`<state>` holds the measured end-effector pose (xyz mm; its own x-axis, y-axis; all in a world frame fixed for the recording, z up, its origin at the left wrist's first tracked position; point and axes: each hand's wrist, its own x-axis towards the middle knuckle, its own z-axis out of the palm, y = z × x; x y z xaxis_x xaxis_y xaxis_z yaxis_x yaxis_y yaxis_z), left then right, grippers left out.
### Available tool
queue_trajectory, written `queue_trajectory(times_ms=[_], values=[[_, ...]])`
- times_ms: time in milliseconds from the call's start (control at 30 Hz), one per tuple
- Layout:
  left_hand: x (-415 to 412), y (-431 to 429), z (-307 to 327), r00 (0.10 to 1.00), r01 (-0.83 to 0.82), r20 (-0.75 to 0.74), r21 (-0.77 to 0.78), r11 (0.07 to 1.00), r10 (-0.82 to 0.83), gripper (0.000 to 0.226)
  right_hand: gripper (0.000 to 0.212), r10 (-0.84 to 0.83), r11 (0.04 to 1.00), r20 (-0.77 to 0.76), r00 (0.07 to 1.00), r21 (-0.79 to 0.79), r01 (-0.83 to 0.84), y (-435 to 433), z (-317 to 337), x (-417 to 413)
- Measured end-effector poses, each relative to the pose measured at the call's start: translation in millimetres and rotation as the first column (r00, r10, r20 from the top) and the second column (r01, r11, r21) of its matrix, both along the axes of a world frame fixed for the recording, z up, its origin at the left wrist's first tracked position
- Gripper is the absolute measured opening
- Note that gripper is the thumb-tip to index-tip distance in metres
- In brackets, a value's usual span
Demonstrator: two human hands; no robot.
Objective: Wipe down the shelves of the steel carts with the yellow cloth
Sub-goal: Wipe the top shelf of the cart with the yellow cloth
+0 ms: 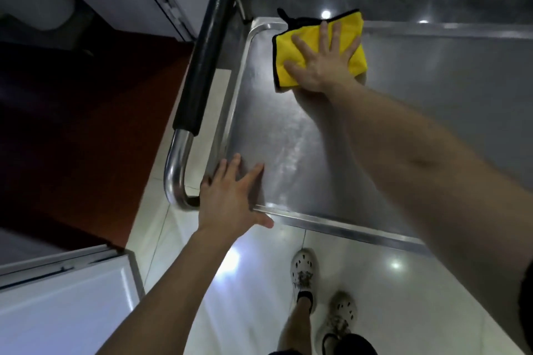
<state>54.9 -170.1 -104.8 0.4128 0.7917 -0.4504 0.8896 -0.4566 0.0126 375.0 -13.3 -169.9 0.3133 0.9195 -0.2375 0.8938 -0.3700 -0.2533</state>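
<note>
Yellow cloth (282, 50) is sitting folded at the far-left corner of the cart's top shelf (288, 138), just inside the far rim. A black loop tag is poking out past that corner.

Right fingers (324, 34) are lying straight and fanned wide on top of it. They are not curling or pinching, and the palm of the right hand (320, 66) is pressing it flat onto the steel. Fingertips are pointing at the far rim, with the heel of the hand hanging off the cloth's near edge.

Left fingers (253, 174) are also lying straight and spread. The left hand (230, 199) is resting flat on the near-left corner, thumb draping over the near rim. It's looking like a brace on the cart, holding nothing.

Key relation: the cloth is directly under the right palm, so there's no reach to make. The left hand is sitting well apart from it, at the opposite end of the left edge. The fold is reading roughly square, so I can't call its long axis. The shelf's long axis is running rightward, away from the black-sleeved handle (202, 66) beside the left edge.

My read: bare steel is lying to the right and toward the near edge, so the next stroke is probably heading there, right hand leading. Lower shelves aren't showing.
</note>
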Motion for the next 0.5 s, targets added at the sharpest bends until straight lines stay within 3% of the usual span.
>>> queue_trajectory(times_ms=[200, 300, 400, 433, 500], values=[[-0.1, 2.2, 6.5, 0.996, -0.073, 0.059, -0.009, 0.997, 0.073, 0.143, 0.071, 0.258, 0.952, 0.101, 0.961, 0.144, -0.271, -98.6, -17.2, -86.3], [-3.2, -6.5, 15.2, 0.994, -0.008, 0.112, 0.079, 0.997, -0.001, 0.110, 0.068, 0.311, 0.921, 0.143, 0.939, 0.198, -0.335, -170.8, -27.2, -112.4], [-21.4, -14.6, 21.4, 0.894, 0.161, 0.334, 0.382, 0.910, -0.299, 0.047, 0.070, 0.334, 0.906, 0.155, 0.930, 0.218, -0.362, -212.1, -25.2, -121.1], [-30.2, -11.3, 24.3, 0.866, 0.143, 0.346, 0.520, 0.842, -0.360, 0.038, 0.071, 0.345, 0.904, 0.157, 0.925, 0.207, -0.373, -219.9, -22.6, -123.6], [-47.0, 2.3, 32.4, 0.887, -0.029, 0.371, 0.639, 0.768, -0.276, 0.043, 0.072, 0.390, 0.891, 0.151, 0.908, 0.189, -0.414, -233.4, -17.8, -127.3]])
